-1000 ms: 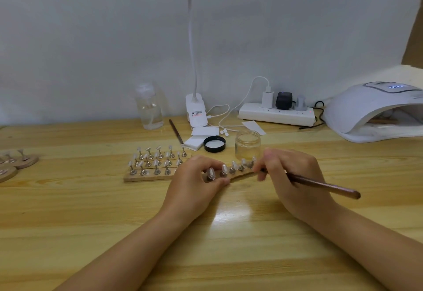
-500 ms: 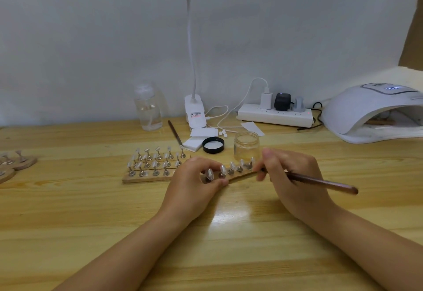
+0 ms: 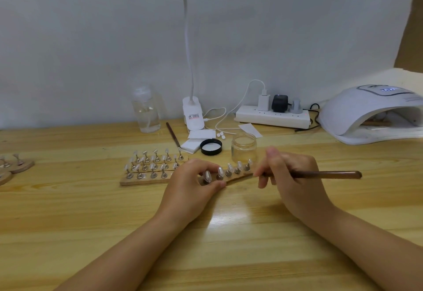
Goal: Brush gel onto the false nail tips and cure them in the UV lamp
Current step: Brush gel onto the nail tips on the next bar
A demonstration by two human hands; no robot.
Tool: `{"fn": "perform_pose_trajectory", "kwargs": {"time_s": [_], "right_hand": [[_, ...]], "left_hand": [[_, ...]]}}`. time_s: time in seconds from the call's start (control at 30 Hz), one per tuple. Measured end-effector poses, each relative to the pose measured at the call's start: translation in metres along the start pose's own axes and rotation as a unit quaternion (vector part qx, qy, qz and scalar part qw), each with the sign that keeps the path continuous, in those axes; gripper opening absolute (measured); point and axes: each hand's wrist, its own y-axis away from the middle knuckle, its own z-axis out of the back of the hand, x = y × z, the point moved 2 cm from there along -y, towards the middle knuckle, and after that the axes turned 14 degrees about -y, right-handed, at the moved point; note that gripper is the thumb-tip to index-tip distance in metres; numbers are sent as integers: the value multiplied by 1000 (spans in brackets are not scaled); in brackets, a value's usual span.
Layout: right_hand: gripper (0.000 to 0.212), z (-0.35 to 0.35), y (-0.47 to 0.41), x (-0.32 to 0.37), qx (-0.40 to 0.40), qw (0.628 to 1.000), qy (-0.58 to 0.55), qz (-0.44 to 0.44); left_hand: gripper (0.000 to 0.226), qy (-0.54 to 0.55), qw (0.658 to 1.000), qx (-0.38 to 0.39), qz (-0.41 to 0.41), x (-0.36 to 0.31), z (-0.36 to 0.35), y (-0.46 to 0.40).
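The fingers (image 3: 263,173) of my right hand (image 3: 295,181) are curled around the brush (image 3: 329,174), with its handle pointing to the right of the frame. The bristle end is hidden behind them, so I cannot tell if it touches a tip. My left hand (image 3: 190,190) pinches the left end of the wooden strip (image 3: 238,177), a little below the centre of the frame, and the strip carries a row of false nail tips (image 3: 229,167) on small stands. The open gel jar (image 3: 243,147) stands just behind the strip, and the UV lamp (image 3: 370,114) is at the right edge of the frame, well apart. To do this step well, I think I should keep the strip steady against the bench (image 3: 91,222), take only little gel and stroke each tip thinly from base to end, without touching the neighbour tips.
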Motion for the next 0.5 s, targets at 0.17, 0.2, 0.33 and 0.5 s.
{"fn": "perform_pose_trajectory", "kwargs": {"time_s": [0.17,0.2,0.33,0.5], "right_hand": [[45,7,-6,-3,-26,999,27,-12],[46,7,-6,-4,-23,999,37,-21],[49,6,-4,-5,-30,998,27,-39],[48,8,-6,-3,-25,997,66,-9]], "left_hand": [[21,-2,1000,4,-3,1,1,1],[20,-2,1000,4,-2,0,1,1],[21,-6,1000,4,-2,-1,1,0],[21,-7,1000,3,-1,-1,1,1]]}}
